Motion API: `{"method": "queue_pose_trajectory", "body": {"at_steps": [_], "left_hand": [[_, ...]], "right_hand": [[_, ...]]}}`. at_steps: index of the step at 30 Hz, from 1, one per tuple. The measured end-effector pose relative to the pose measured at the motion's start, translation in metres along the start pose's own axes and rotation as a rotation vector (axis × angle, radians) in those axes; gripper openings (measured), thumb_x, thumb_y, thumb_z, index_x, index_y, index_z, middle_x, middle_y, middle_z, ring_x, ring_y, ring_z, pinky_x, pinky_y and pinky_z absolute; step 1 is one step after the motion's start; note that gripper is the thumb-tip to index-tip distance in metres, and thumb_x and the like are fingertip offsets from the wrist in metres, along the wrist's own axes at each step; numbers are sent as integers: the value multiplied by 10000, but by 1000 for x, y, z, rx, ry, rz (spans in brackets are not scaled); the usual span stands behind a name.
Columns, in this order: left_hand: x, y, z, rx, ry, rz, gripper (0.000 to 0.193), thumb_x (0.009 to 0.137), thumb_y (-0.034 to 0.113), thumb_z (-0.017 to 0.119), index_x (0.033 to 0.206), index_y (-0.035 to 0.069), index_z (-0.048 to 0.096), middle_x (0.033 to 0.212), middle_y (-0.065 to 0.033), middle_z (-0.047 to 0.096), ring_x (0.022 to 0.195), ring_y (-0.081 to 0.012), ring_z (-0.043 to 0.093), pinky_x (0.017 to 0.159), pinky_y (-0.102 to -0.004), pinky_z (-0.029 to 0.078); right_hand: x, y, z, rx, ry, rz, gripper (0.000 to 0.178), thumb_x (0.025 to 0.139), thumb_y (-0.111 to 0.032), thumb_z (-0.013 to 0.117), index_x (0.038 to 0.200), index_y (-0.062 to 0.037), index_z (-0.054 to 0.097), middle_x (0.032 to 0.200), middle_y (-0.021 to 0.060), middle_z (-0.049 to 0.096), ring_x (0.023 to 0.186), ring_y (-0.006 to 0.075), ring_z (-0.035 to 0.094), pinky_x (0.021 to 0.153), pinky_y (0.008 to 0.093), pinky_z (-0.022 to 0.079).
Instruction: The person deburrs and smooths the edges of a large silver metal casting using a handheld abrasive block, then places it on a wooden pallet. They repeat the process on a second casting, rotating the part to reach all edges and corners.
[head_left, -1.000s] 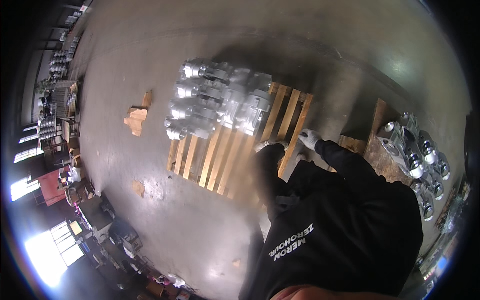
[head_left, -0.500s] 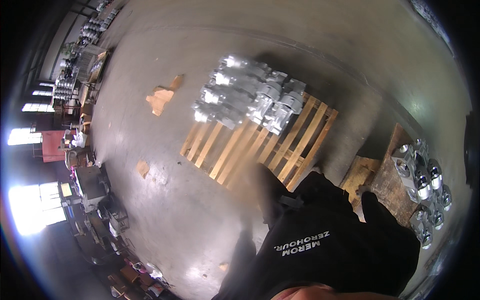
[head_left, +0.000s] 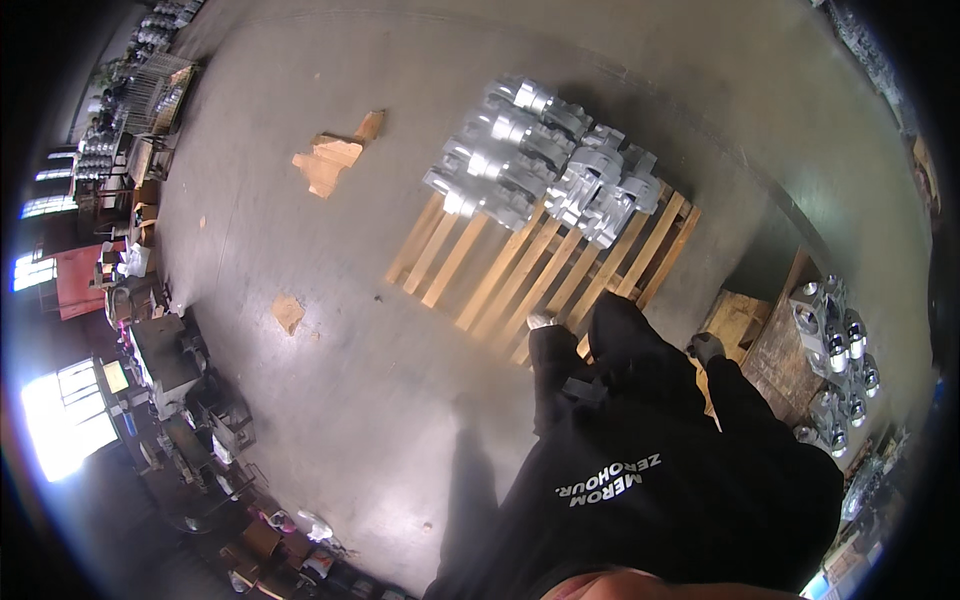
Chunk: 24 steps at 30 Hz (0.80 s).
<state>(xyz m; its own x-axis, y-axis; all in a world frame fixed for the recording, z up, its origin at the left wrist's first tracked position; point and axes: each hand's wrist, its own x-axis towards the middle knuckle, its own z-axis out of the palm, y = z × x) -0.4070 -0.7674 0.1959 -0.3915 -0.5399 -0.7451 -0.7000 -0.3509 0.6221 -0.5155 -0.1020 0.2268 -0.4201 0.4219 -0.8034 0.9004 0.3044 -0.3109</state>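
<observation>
My right hand (head_left: 707, 347), in a dark glove, is at the end of a black sleeve beside a wooden crate (head_left: 738, 318). Its fingers look curled in; whatever they hold, if anything, is hidden. On my left, only a pale patch of what looks like my gloved left hand (head_left: 541, 321) shows past the sleeve, over the near edge of a slatted wooden pallet (head_left: 440, 262). Its fingers cannot be made out. Several shiny silver metal castings (head_left: 500, 165) sit in rows on the pallet's far part, apart from both hands.
More silver castings (head_left: 838, 345) stand at the right beside a worn brown board (head_left: 782, 375). Torn cardboard (head_left: 328, 163) and a smaller scrap (head_left: 288, 313) lie on the concrete floor. Benches and machines (head_left: 165, 355) line the left wall by a bright window (head_left: 68, 415).
The view has shifted, so the pallet and its castings stand farther up and right. The blur at my left arm has cleared. My right hand shows higher, closer beside the crate.
</observation>
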Motion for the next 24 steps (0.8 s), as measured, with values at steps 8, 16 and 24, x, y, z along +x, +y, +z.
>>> {"method": "queue_pose_trajectory", "body": {"at_steps": [8, 16, 24], "left_hand": [[72, 101, -22, -77, -277, -121, 277, 975, 201, 660, 1176, 13, 632, 857, -96, 680, 684, -169, 635, 583, -283, 511], [141, 241, 78, 481, -328, 161, 361, 985, 292, 672, 1229, 27, 652, 971, -93, 708, 834, -181, 670, 754, -324, 550], [189, 435, 201, 717, -428, 279, 332, 1002, 301, 647, 1216, 48, 664, 1006, -72, 717, 867, -167, 663, 807, -316, 535]], "right_hand": [[6, -5, 88, 174, -10, -73, 242, 897, -221, 706, 967, 9, 675, 859, 163, 708, 770, 280, 713, 701, 399, 573], [47, -157, 190, -91, -40, -312, 259, 926, -245, 654, 1030, -12, 700, 976, 165, 738, 896, 307, 710, 801, 413, 566], [71, -357, 202, 453, 20, -163, 275, 974, -254, 591, 988, 3, 686, 938, 112, 735, 836, 210, 729, 783, 338, 565]]}}
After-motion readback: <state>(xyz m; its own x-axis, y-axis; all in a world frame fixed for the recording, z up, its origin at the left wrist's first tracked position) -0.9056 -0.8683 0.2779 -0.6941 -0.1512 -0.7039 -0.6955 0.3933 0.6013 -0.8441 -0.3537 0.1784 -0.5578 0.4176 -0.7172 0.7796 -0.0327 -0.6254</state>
